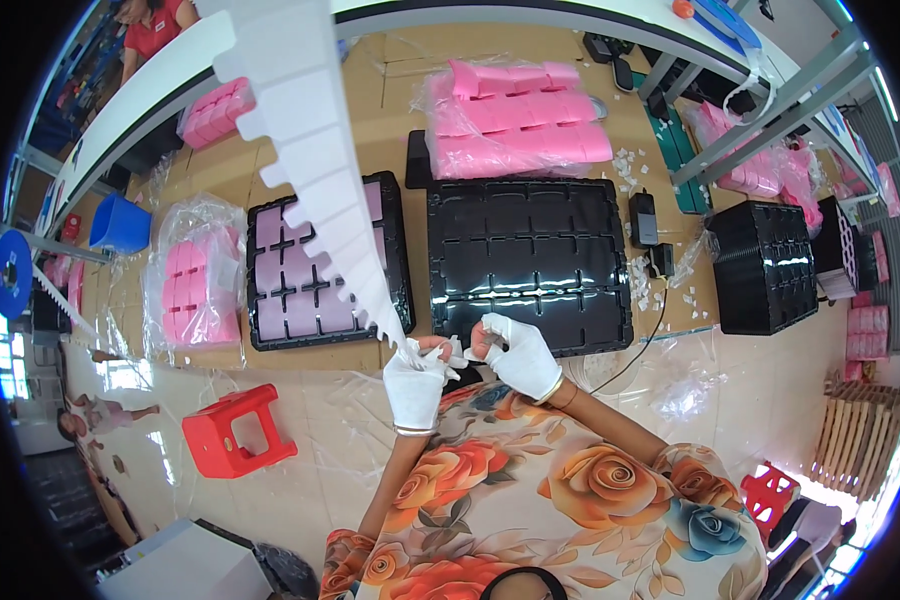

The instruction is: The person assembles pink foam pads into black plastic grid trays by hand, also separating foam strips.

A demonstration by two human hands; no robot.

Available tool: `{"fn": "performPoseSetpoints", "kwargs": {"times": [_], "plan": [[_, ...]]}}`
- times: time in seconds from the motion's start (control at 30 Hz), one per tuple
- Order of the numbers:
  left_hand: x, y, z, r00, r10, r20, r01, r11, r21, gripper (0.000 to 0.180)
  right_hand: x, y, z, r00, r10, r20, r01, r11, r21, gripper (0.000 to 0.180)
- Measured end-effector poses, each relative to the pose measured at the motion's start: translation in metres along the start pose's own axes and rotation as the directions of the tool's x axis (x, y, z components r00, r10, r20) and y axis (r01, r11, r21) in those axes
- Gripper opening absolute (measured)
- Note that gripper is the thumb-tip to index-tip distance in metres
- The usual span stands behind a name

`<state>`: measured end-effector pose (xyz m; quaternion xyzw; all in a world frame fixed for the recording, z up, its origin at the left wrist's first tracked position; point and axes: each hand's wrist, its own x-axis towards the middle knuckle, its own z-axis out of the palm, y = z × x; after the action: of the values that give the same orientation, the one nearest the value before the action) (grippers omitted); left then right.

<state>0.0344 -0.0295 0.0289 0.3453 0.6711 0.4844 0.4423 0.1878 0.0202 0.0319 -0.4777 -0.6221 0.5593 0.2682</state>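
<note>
A long white strip with notched, tab-like edges [315, 150] hangs down from above. Its narrow lower end reaches my left hand [415, 388], which wears a white glove with bare fingertips. That hand is closed on the strip's end, and small white pieces stick out between its fingers. Close by on the right, my right hand [518, 358], gloved the same way, has thumb and fingers pinched together. Whatever it may hold is too small to make out. Both hands are at the front edge of a shiny black compartment tray [530, 240]. Left of it lies another black tray [402, 270] with mauve pieces in its compartments.
Pink foam pieces in clear plastic [520, 120] lie behind the trays, and another pink bundle [200, 290] sits left. Stacked black trays [765, 270] stand right. White scraps [638, 275] surround a black power adapter [644, 218]. A red stool [238, 432] stands on the floor.
</note>
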Motion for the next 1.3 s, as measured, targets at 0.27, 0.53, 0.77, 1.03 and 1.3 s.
{"fn": "performPoseSetpoints", "kwargs": {"times": [0.27, 0.53, 0.77, 1.03, 1.3], "plan": [[-0.002, 0.011, 0.017, 0.996, 0.026, 0.087, -0.022, 0.999, -0.038, 0.009, -0.003, -0.012, -0.009, 0.992, -0.065, -0.112, 0.058, 0.996, -0.064, 0.013], [-0.005, 0.02, 0.029, 0.995, 0.008, 0.095, -0.003, 0.999, -0.051, 0.009, -0.004, -0.007, -0.026, 0.998, -0.061, -0.022, 0.059, 0.995, -0.078, 0.012], [-0.01, 0.017, 0.035, 0.995, -0.012, 0.099, 0.011, 1.0, 0.014, 0.01, -0.004, -0.012, -0.034, 0.997, 0.067, -0.033, -0.07, 0.992, -0.108, 0.011], [-0.012, 0.031, 0.053, 0.987, -0.046, 0.154, 0.057, 0.996, -0.063, 0.011, -0.006, -0.001, -0.052, 0.998, -0.051, 0.02, 0.052, 0.998, -0.033, 0.008], [-0.005, 0.004, 0.047, 0.991, 0.076, -0.108, -0.055, 0.981, 0.185, 0.014, -0.024, 0.008, -0.097, 0.985, -0.148, -0.093, 0.149, 0.989, 0.007, 0.009]]}}
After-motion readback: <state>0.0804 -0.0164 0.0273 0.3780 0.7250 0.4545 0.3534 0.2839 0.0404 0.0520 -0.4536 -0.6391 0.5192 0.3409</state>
